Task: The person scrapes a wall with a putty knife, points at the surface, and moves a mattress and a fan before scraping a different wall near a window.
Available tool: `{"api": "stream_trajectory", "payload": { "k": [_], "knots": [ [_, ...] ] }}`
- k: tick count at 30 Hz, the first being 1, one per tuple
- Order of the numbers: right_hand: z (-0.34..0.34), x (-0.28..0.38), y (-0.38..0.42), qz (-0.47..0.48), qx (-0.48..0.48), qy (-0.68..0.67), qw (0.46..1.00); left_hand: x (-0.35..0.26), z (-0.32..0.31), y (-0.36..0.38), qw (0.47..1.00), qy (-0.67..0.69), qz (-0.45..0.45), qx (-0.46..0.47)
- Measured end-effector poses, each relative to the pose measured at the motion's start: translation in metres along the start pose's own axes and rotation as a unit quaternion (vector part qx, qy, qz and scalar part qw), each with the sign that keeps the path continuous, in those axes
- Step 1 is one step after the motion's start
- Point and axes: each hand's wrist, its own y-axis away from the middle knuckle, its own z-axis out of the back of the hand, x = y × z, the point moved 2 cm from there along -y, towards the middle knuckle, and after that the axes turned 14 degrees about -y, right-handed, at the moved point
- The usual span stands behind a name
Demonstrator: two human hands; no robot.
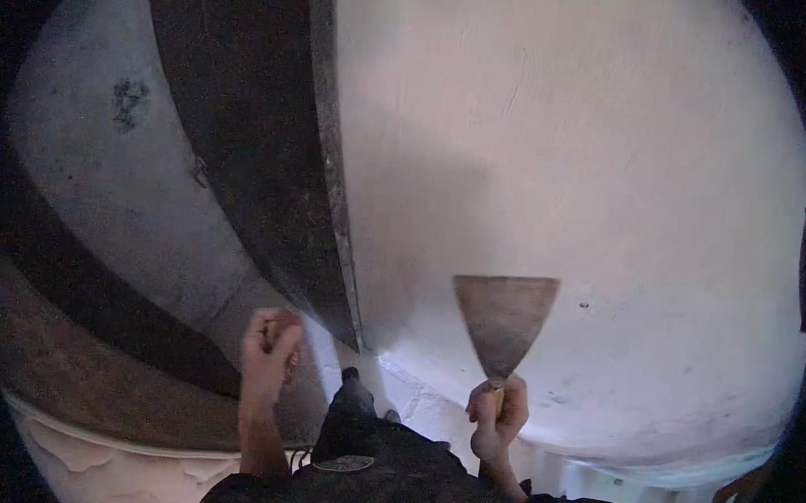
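Note:
My right hand (501,413) is wrapped round the handle of a wide putty knife (506,319), whose flat triangular blade points up, in front of the pale wall. Its blade is brownish and worn. My left hand (271,349) is raised at the lower left, near the foot of the dark door frame, with its fingers curled in. Whether anything small sits inside those fingers is hidden.
A pale plastered wall (604,170) fills the right side, with a small dark spot in it. A dark vertical frame (248,92) runs down on the left, beside a grey panel (109,176). Light floor (414,400) shows by my feet.

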Motion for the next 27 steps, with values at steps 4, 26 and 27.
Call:
{"api": "stream_trajectory", "payload": {
  "k": [4, 26, 27],
  "knots": [
    [0.008, 0.001, -0.009, 0.029, -0.057, -0.012, 0.998, -0.008, 0.032, 0.003, 0.993, -0.012, -0.065, -0.096],
    [0.041, 0.015, 0.014, -0.056, 0.110, 0.328, 0.937, 0.034, 0.078, -0.086, 0.854, -0.446, -0.267, -0.010],
    [0.042, 0.010, 0.024, -0.057, 0.106, 0.330, 0.936, 0.040, 0.079, -0.085, 0.854, -0.445, -0.269, -0.006]
  ]
}}
